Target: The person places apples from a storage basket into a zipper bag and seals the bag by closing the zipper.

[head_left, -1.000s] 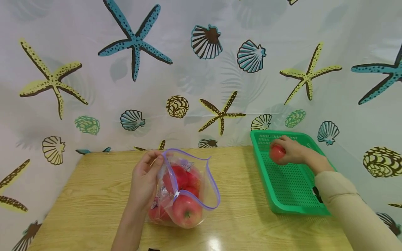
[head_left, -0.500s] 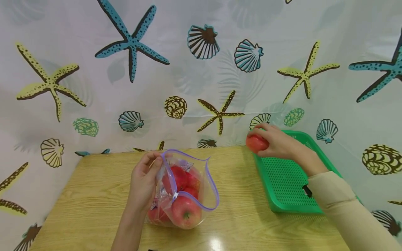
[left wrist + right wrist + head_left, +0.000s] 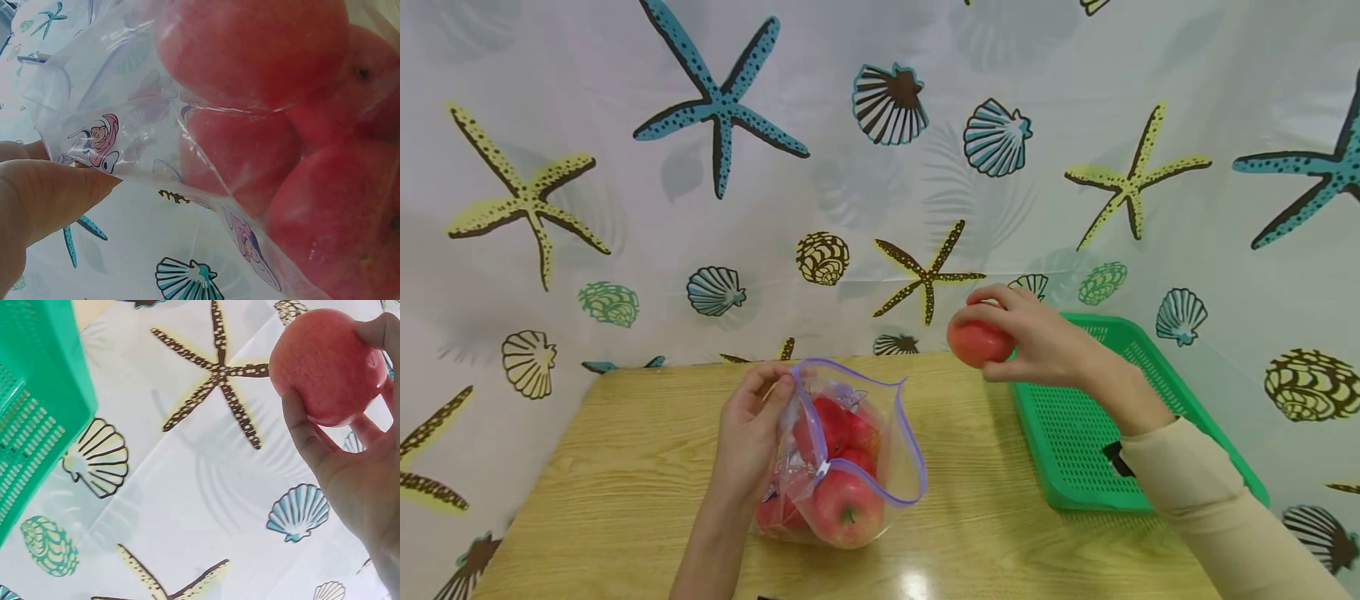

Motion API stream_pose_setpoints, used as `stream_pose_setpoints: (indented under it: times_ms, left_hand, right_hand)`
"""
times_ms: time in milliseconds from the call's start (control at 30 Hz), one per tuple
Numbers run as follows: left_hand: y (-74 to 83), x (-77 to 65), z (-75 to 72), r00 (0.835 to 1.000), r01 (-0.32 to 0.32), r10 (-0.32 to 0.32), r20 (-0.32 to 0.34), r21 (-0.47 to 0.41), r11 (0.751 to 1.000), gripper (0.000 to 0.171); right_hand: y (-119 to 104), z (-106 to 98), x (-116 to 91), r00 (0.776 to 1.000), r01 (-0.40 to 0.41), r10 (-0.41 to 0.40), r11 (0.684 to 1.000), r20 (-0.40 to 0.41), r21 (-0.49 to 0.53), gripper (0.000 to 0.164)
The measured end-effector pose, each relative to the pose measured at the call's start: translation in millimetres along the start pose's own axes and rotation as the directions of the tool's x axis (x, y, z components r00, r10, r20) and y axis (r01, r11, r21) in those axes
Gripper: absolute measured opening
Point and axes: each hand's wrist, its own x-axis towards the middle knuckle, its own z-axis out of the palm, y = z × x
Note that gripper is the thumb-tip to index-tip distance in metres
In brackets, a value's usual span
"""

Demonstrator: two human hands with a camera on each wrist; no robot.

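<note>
A clear zip bag (image 3: pixel 891 467) with a purple zip edge and white slider stands on the table, its mouth spread wide. Several red apples (image 3: pixel 848 507) fill its lower part. My left hand (image 3: pixel 752 433) pinches the left edge of the bag's mouth between thumb and fingers; in the left wrist view the thumb (image 3: pixel 56 194) presses on the printed plastic. My right hand (image 3: pixel 1037 337) grips one red apple (image 3: pixel 979 340) in the air, right of the bag and above the table. The right wrist view shows fingers and thumb curled round that apple (image 3: pixel 328 365).
A green plastic basket (image 3: pixel 1048 475) with a perforated bottom stands on the right, partly behind my right forearm. Behind the wooden table (image 3: pixel 625 467) hangs a white curtain (image 3: pixel 820 167) printed with starfish and shells.
My right hand has lifted the apple out over the basket's left rim and carried it left, nearer the bag. My left hand and the bag have hardly moved.
</note>
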Motion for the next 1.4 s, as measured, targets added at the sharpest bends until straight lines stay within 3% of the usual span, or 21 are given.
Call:
stream_pose_setpoints:
  times_ms: [300,733,1167,1400]
  left_hand:
    - [-0.3,-1.8,3.1,1.000,0.006,-0.006,-0.004,0.029,1.000,0.008]
    - [-1.4,-1.7,2.7,1.000,0.006,-0.006,-0.012,0.025,1.000,0.009]
    - [-0.5,-1.0,4.4,1.000,0.004,-0.004,-0.019,-0.012,1.000,0.008]
    - [0.4,-0.6,4.5,1.000,0.017,-0.017,-0.017,-0.009,1.000,0.008]
  right_hand:
    - [-37,-1,12,0.982,0.176,-0.173,0.984,-0.076,0.038,0.059]
    - [-93,9,33,0.919,0.389,-0.386,0.921,-0.086,0.021,0.061]
    - [-114,22,43,0.883,0.469,-0.468,0.883,-0.037,0.019,0.058]
    - [-117,26,43,0.890,0.455,-0.456,0.888,0.009,0.059,0.059]
